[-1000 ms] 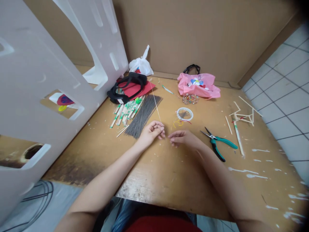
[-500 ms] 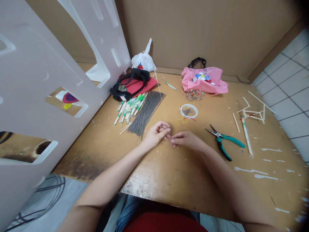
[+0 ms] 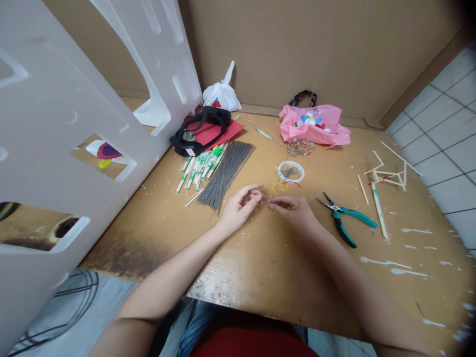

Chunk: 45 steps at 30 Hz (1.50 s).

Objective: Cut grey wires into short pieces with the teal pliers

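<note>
At the middle of the wooden table, my left hand (image 3: 243,203) has curled fingers with thumb and fingertips together; whatever lies between them is too small to make out. Just right of it, slightly apart, my right hand (image 3: 295,210) pinches a thin dark wire (image 3: 272,194) between thumb and forefinger. Left of my hands lies a bundle of grey wires (image 3: 226,173). Beyond them sits a white ring (image 3: 303,172) with thin wires in it, beside yellow curled wire (image 3: 275,188). Pliers with green and black handles (image 3: 344,213) rest right of my right hand, jaws apart.
Paper-wrapped chopsticks (image 3: 201,168), a black strap headset (image 3: 182,144) and a white bag (image 3: 222,94) are at back left. A pink bag (image 3: 292,126) and wire-and-bead piece (image 3: 300,147) lie at the back. A stick frame (image 3: 388,176) stands right; a white plastic panel (image 3: 122,124) borders the left.
My right hand has shifted a little right and up, away from my left hand. The long light wire that rose from my left hand no longer shows there.
</note>
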### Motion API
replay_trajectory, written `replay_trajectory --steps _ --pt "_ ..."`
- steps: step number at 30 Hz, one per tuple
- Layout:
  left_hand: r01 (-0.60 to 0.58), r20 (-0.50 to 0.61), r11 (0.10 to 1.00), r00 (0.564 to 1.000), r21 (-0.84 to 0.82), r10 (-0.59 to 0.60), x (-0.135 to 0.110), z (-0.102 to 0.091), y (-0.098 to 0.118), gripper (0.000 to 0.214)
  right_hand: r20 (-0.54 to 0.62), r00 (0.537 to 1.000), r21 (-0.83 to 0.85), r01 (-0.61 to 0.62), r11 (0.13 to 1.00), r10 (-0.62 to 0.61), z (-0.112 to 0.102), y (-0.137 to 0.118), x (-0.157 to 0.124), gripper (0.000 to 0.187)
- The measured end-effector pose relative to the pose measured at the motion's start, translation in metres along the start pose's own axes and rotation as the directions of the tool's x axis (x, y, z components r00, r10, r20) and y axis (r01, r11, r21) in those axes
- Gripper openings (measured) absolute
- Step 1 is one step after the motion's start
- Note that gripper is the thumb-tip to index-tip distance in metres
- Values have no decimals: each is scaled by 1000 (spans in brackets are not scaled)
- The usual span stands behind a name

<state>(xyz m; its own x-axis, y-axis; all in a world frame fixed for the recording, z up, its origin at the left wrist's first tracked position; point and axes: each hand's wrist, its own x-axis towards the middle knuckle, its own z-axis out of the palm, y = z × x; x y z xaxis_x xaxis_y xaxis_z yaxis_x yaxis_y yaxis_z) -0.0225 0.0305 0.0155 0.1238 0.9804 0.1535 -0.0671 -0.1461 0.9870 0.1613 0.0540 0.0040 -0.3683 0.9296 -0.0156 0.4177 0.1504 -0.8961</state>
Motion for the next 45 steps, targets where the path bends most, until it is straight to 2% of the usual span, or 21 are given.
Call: replay_trajectory --steps 2,4,10,12,15,18,22,29,39,42,45 --pt "4 -31 1000 1000 -19 -4 1 0 -1 31 -70 997 -85 16 996 -22 0 7 2 21" --pt "16 -50 1000 999 -21 -17 3 0 -3 28 -81 997 -124 12 992 -22 1 13 5 19" --pt "36 -61 998 998 55 -32 4 2 -10 23 -88 996 -57 -39 998 33 6 20 9 19" --pt "28 -72 995 997 99 -21 4 3 -13 20 -57 996 -13 -66 998 65 7 17 9 18" --pt "62 -92 991 994 121 -51 4 5 -15 19 -10 995 62 -97 993 98 9 9 7 27" --pt "77 -87 993 994 89 -69 3 7 -15 20 96 984 177 -162 971 147 9 -1 5 32" --pt "96 -68 995 993 11 -95 3 7 -14 23 204 958 297 -258 919 203 9 -10 1 29" --pt "224 36 942 974 -252 -222 5 8 -16 28 351 919 355 -307 883 178 3 -19 -1 26" --pt "168 18 943 985 -288 -170 6 6 -9 29 300 928 285 -307 908 220 0 -14 -3 33" --pt "214 32 927 976 -308 -215 6 6 -8 31 230 947 185 -269 945 224 -13 -11 -14 37" --pt "240 35 906 969 -349 -243 6 7 -7 32 82 965 -44 -246 968 249 -41 -2 -31 40"
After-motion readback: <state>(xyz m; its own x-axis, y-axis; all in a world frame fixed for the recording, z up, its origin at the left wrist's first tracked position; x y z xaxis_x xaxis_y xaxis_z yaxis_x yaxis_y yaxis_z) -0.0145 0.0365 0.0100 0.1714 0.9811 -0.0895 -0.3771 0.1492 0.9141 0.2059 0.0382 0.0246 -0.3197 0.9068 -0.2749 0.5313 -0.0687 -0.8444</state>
